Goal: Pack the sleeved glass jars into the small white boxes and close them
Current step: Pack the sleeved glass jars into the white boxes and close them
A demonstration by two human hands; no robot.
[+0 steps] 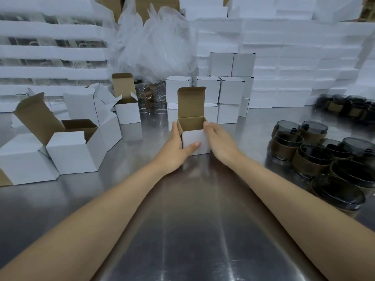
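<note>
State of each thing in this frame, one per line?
centre box: open, lid flap upright, no jar showing
left grip: flat against its left side, thumb on front
right grip: flat against its right side
boxes at left: open
stacked boxes behind: closed
sleeved jars: upright, unpacked

No text, label, brand, number or sign can be read anywhere. The white boxes (195, 141) show plain, unprinted faces. The brown sleeves on the glass jars (310, 161) carry no legible print, and a paler patch on the far jars (334, 107) is too blurred to read.
</note>
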